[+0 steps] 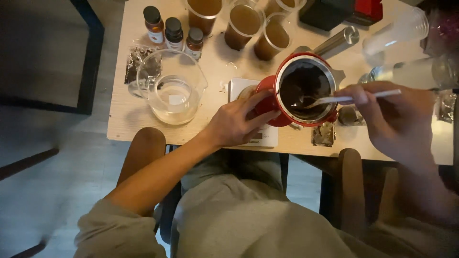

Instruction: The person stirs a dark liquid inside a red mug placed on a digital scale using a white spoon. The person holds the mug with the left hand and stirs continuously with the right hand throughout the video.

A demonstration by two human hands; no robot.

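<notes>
Your left hand grips the pot, which sits on the scale at the table's near edge. Your right hand holds a spoon inside it. The glass jug stands to the left, three small bottles behind it, filled cups behind the pot.

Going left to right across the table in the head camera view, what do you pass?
Clear glass pitcher → left hand gripping the red pot → spoon dipping into the pot's dark contents → right hand holding the spoon.
</notes>
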